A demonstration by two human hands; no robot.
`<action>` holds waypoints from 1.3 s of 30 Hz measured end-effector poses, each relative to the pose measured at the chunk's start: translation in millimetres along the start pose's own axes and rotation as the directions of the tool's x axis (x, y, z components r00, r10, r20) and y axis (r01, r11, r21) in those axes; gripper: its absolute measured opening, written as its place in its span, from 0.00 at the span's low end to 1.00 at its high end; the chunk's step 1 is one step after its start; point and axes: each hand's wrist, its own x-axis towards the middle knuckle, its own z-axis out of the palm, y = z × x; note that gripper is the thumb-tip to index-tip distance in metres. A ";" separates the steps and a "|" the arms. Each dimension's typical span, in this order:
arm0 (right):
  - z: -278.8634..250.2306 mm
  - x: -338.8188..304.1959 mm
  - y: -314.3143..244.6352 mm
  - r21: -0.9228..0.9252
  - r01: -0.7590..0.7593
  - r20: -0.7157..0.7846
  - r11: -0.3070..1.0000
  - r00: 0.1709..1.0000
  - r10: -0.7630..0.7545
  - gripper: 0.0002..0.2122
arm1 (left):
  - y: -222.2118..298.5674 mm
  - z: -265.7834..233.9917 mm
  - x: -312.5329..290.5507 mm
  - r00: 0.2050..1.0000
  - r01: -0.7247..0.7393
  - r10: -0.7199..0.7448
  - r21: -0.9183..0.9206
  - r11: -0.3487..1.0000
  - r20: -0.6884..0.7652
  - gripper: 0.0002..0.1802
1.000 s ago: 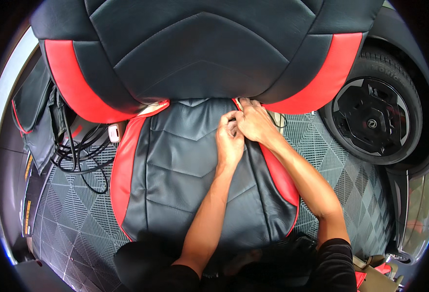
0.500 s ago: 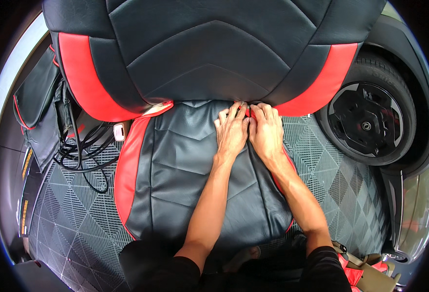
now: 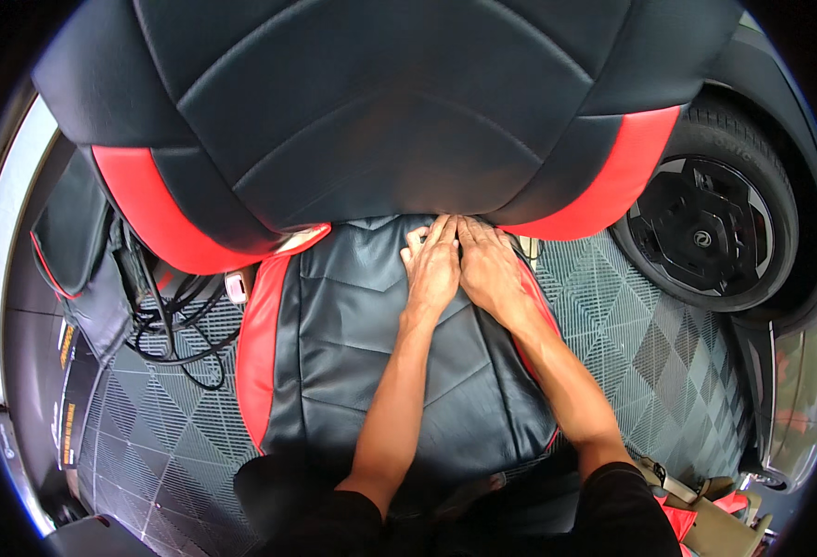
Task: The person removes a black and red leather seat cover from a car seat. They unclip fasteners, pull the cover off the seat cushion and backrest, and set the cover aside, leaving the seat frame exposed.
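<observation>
A black car seat cushion [image 3: 362, 316] with red side panels and stitched chevrons lies in front of me. Its matching seat backrest [image 3: 371, 121] rises behind it. My left hand [image 3: 431, 274] rests on the rear of the cushion, its longer fingers stretched toward the seam under the backrest and its outer fingers somewhat bent. Close against it, my right hand [image 3: 492, 274] lies flat with fingers extended into the same seam, right of the middle. The backrest's lower edge hides some fingertips. Neither hand visibly holds anything.
Black cables [image 3: 172, 325] and a dark cover piece with red piping [image 3: 70, 241] are on the left. A car wheel [image 3: 705, 237] stands on the right. Grey patterned tiles [image 3: 603, 316] cover the floor. Red and tan material [image 3: 719, 529] lies at lower right.
My right hand has shifted left against my left hand, its fingers now straighter and deeper at the seam. The red edge formerly showing between the hands is hidden. The view has tilted, so the backrest appears lower.
</observation>
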 end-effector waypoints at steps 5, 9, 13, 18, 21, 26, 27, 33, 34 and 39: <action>-3.6 9.9 4.0 0.085 -0.122 0.042 0.989 0.992 0.119 0.24 | 6.9 -19.9 16.9 0.983 -0.119 0.096 0.148 0.982 0.154 0.25; -2.2 15.5 -9.3 0.188 -0.104 0.106 0.977 0.991 0.085 0.26 | -31.1 -7.5 12.2 0.966 -0.259 0.250 0.285 0.923 0.067 0.27; 2.2 12.2 -3.2 0.140 -0.108 0.089 0.984 0.991 0.096 0.25 | -17.1 -2.9 11.2 0.986 -0.156 0.135 0.253 0.955 0.099 0.32; -9.9 44.8 -5.1 0.335 -0.280 0.279 0.900 0.942 0.189 0.21 | -18.3 -9.6 20.9 0.970 -0.126 0.031 0.387 0.914 0.243 0.38; -22.0 63.9 -2.4 0.272 -0.534 0.546 0.801 0.771 0.328 0.22 | -15.4 -0.6 30.1 0.937 -0.135 -0.006 0.378 0.916 0.349 0.29; 10.8 59.3 -19.6 0.240 -0.178 0.103 0.954 0.982 0.158 0.22 | -55.5 -3.2 50.3 0.944 -0.206 0.062 0.434 0.877 0.323 0.27; 11.9 47.8 -14.6 0.213 -0.194 0.042 0.958 0.981 0.189 0.22 | -47.9 3.5 51.9 0.957 -0.119 -0.006 0.410 0.904 0.291 0.28; -12.1 -0.5 -15.3 0.245 -0.222 -0.126 0.944 0.958 0.259 0.22 | -27.1 18.0 40.4 0.995 0.071 -0.089 0.297 0.952 0.048 0.25; -14.0 -4.2 -12.7 0.245 -0.210 -0.116 0.946 0.963 0.244 0.22 | -18.4 26.2 42.8 0.984 0.178 -0.172 0.152 0.972 -0.055 0.21; -44.8 -7.0 -23.6 0.345 -0.120 -0.179 0.931 0.965 0.191 0.22 | -41.9 26.7 48.9 0.957 0.227 -0.214 0.048 0.973 -0.195 0.19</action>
